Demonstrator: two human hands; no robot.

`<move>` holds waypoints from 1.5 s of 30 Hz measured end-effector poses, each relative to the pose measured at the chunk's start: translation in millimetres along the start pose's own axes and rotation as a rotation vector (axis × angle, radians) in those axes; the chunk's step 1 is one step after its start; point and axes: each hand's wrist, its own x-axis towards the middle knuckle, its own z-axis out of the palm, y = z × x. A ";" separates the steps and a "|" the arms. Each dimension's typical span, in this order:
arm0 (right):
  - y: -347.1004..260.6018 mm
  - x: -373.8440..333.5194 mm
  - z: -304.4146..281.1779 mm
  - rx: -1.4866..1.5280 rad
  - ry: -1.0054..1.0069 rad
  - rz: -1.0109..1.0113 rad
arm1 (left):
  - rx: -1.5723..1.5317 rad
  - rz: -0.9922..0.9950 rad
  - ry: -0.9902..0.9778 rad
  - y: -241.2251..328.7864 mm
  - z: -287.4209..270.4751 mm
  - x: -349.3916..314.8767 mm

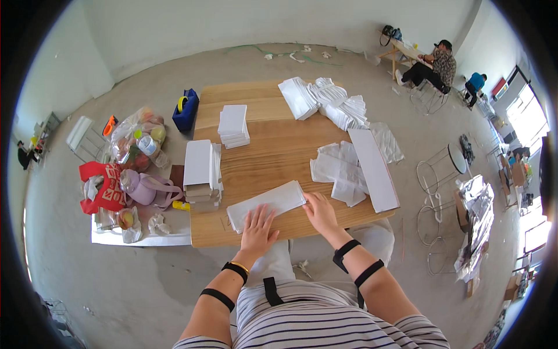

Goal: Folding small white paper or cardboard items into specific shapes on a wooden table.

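A pale wooden table (273,157) stands on a bare grey concrete floor (145,273) in a large, plain-walled room; daylight comes through windows (526,116) at the far right, and two seated people work at another table (401,49) near the back wall. Wire stools (442,166) stand to the right of the wooden table, and a heap of bags and bottles (131,168) lies on the floor to its left, with a blue box (186,110) beyond. On the tabletop sit stacks of flat white pieces: one stack (233,125) toward the far side, a taller stack (200,171) at the left edge, a long white board (375,168) on the right, loose white sheets (340,171) beside it, and a pile of folded white material (328,102) at the far end. Near the front edge lies a long folded white paper piece (267,203), flat on the wood, its long axis running from lower left to upper right, the higher end pointing toward the loose sheets. The left hand (257,230) lies flat with fingers spread wide, pressing on the lower middle of the piece. The right hand (319,212) is also open and flat, fingers together, touching the piece's right end.
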 end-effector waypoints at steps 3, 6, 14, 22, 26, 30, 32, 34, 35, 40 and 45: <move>4.7 0.4 15.0 -0.038 -0.078 0.022 | -0.022 -0.021 -0.013 3.7 -2.8 2.9; 7.0 9.3 26.3 -0.170 -0.068 -0.013 | -0.044 -0.041 0.010 9.7 -7.7 10.2; 11.1 18.5 40.2 -0.209 -0.036 -0.022 | -0.246 -0.126 0.037 17.7 -15.7 30.2; -4.3 14.2 36.8 0.156 0.062 0.062 | -0.790 -0.305 0.011 5.7 -19.9 50.7; -11.4 9.6 38.2 0.328 0.101 0.022 | -0.866 -0.321 -0.049 6.7 -19.2 59.2; -24.0 11.0 38.8 0.488 0.220 0.226 | -0.998 -0.369 0.000 -1.4 -5.7 61.4; -17.2 10.5 44.5 0.620 0.231 0.382 | -1.016 -0.368 -0.006 -3.2 -1.4 62.2; 1.2 8.8 55.6 0.779 0.221 0.486 | -1.042 -0.366 -0.019 -2.8 -1.0 64.5; 3.2 10.0 56.3 0.783 0.220 0.486 | -1.039 -0.368 -0.018 -4.3 -0.6 63.8; 10.6 18.8 56.0 0.446 0.119 0.588 | -1.058 -0.381 -0.037 -7.4 1.9 64.0; 13.7 24.6 57.3 0.354 0.077 0.616 | -1.069 -0.365 -0.058 -8.4 1.7 63.5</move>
